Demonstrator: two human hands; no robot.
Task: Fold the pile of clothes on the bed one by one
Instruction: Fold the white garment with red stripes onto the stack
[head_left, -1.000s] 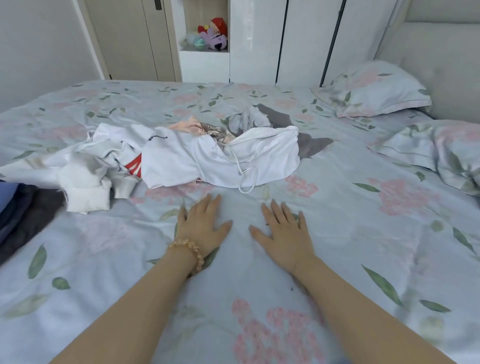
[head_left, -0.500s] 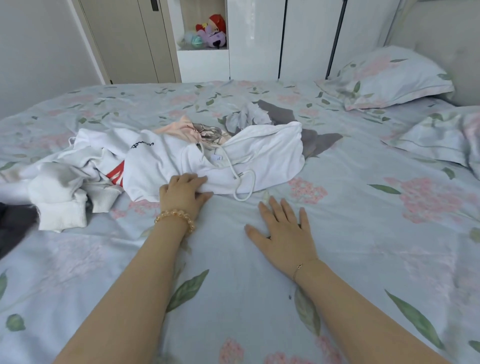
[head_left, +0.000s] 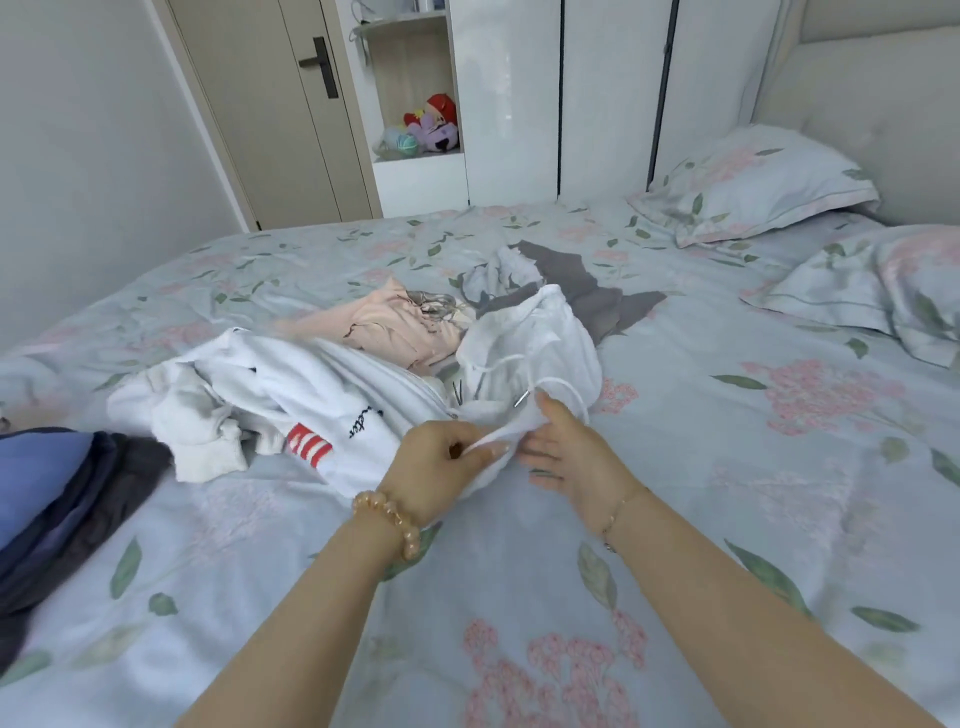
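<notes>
A loose pile of clothes lies in the middle of the bed (head_left: 675, 493). A white hoodie (head_left: 322, 384) with a red striped patch and a white drawstring is nearest me. Behind it lie a pink garment (head_left: 395, 327), a light grey piece (head_left: 498, 270) and a dark grey one (head_left: 587, 291). My left hand (head_left: 441, 462) is closed on the near edge of the white hoodie, pinching the cloth. My right hand (head_left: 566, 447) rests against the same edge with its fingers spread, touching the cloth beside the drawstring.
Folded blue and dark clothes (head_left: 57, 488) are stacked at the bed's left edge. Two floral pillows (head_left: 753, 182) lie at the right by the padded headboard (head_left: 883, 114). A wardrobe, a shelf with toys (head_left: 431, 130) and a door stand beyond the bed.
My left hand went from flat on the sheet to gripping the hoodie's edge and pulling it toward me. My right hand lifted off the sheet and came up to the same edge.
</notes>
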